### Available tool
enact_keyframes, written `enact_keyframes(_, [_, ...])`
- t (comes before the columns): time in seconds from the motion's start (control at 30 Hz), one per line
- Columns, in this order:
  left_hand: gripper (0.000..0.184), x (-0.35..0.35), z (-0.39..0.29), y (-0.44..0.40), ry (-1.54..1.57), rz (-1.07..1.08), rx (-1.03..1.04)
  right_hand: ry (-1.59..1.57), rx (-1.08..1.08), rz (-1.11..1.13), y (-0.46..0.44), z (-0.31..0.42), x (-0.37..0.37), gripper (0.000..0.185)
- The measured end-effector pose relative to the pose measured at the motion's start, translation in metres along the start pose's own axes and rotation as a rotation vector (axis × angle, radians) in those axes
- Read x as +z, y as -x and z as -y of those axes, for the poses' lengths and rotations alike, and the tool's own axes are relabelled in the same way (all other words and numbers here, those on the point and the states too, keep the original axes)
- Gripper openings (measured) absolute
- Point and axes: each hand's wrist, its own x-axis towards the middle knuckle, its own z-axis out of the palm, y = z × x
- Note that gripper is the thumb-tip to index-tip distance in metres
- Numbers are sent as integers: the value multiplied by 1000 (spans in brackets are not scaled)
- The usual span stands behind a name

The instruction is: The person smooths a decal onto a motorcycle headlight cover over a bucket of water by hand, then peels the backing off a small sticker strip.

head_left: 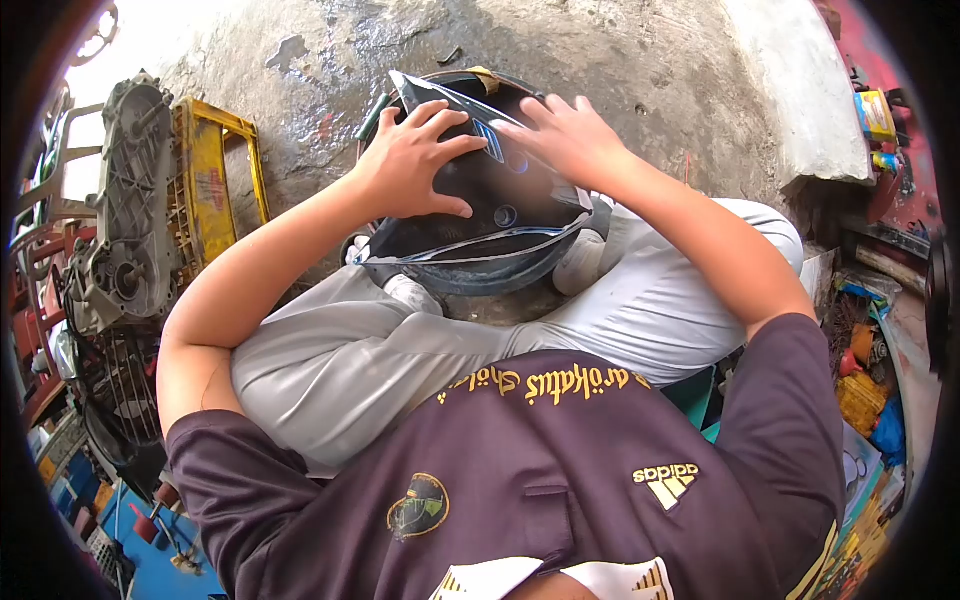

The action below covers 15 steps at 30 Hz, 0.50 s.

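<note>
A dark, glossy piece (475, 195) with pale edges and a blue-and-white marking lies across a round black basin (490, 282) between my feet. It looks like a plastic panel, though its exact kind does not show. My left hand (420, 160) rests on its left side, with the fingers spread and the thumb stretched out. Slightly blurred, my right hand (570, 140) is at its upper right, fingers apart, palm down. I cannot tell whether the right palm presses on the surface. Neither hand grips anything visible.
Wet concrete floor (330, 50) spreads beyond the basin. On the left stand a grey metal engine casing (132, 200) and a yellow frame (212, 190). A white concrete ledge (800, 90) is at the right, with a yellow can (874, 115) and assorted clutter beside it.
</note>
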Motion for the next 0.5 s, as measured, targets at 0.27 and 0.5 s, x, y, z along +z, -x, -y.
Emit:
enact_keyframes(0.27, [88,-5,-3,0,-30,37,-9,-100,53,-101,-74,7,-2,76])
enact_keyframes(0.5, [90,-7,-5,-2,-34,48,-17,-14,4,76,43,-2,8,86])
